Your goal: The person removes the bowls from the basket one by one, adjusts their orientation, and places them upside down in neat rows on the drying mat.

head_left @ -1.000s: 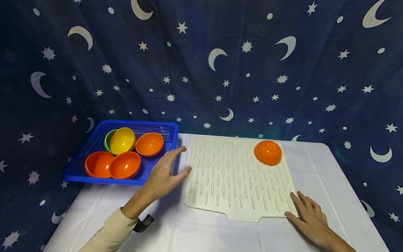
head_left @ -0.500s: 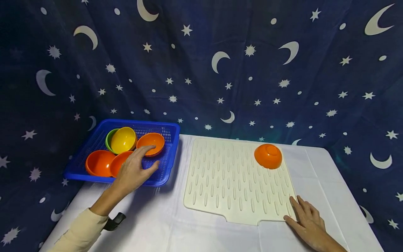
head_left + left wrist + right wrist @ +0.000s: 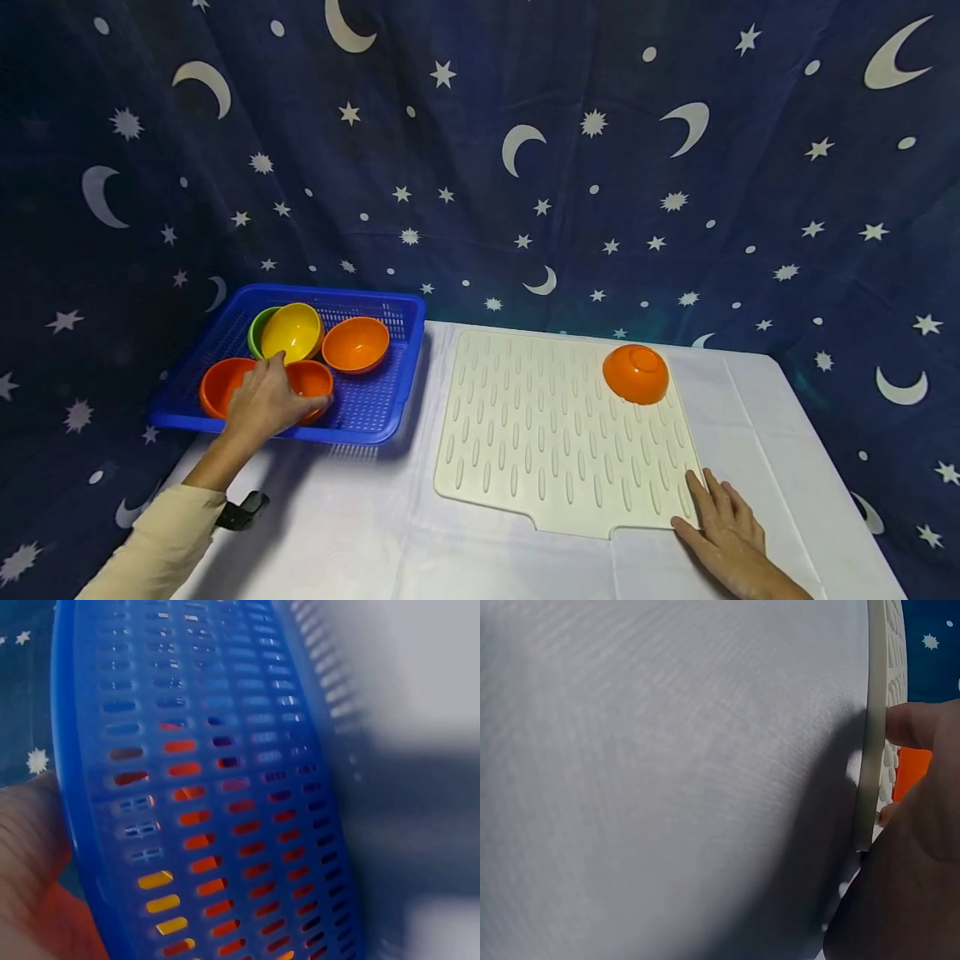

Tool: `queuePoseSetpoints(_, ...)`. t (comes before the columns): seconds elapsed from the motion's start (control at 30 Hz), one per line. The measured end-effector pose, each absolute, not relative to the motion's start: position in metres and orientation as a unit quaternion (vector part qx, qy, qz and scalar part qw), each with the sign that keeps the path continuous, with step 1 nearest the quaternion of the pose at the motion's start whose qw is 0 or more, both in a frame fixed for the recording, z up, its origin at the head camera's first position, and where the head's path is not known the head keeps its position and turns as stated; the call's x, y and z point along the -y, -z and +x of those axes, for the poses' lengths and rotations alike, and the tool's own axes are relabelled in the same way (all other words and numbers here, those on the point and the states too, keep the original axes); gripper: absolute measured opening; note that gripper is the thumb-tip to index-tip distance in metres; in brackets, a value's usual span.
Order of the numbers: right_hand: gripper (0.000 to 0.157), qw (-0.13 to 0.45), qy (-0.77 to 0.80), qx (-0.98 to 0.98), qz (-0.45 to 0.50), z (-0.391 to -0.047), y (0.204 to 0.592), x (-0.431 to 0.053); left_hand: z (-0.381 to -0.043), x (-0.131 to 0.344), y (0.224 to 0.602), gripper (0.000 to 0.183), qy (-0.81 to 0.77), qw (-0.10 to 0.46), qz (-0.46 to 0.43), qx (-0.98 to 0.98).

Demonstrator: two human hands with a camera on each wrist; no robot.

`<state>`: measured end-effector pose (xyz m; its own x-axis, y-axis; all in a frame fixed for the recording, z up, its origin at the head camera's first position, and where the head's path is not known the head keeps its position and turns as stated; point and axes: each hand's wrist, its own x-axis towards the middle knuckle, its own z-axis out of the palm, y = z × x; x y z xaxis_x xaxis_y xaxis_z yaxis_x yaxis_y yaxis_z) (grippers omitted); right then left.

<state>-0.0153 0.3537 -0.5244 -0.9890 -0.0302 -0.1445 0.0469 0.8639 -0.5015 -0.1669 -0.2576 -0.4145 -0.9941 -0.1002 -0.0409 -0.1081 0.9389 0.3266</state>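
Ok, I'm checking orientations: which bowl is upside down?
The orange bowl on the white mat; its base faces up, while the bowls in the blue basket show their insides.

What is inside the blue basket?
A yellow bowl hiding most of a green bowl, a back orange bowl, and two front orange bowls partly covered by the left hand. The covered parts cannot be seen.

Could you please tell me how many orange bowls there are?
4: an upturned bowl on the cream mat; in the blue basket, a rear bowl, a front-left bowl and a front-middle bowl, the front two partly behind the left hand. More may be hidden.
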Motion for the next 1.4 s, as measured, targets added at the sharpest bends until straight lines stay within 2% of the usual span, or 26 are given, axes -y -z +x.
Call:
queuePoseSetpoints(0.3,0.082,0.073,0.268,-0.961,0.002,-0.015,0.525,-0.353,-0.173,0.265,0.420,0.128,-0.158,0.094,-0.084,-0.979)
queuePoseSetpoints(0.57,0.087,0.083,0.270,-0.959,0.019,-0.018,0.527,-0.350,-0.183,0.270,0.418,0.121,-0.151,0.141,-0.087,-0.975)
queuePoseSetpoints(1.07,0.086,0.074,0.272,-0.959,0.013,-0.014,0.526,-0.352,-0.179,0.275,0.415,0.114,-0.156,0.151,-0.094,-0.972)
queuePoseSetpoints(1.4,0.087,0.072,0.270,-0.960,0.019,-0.013,0.527,-0.352,-0.171,0.272,0.416,0.121,-0.169,0.085,-0.055,-0.980)
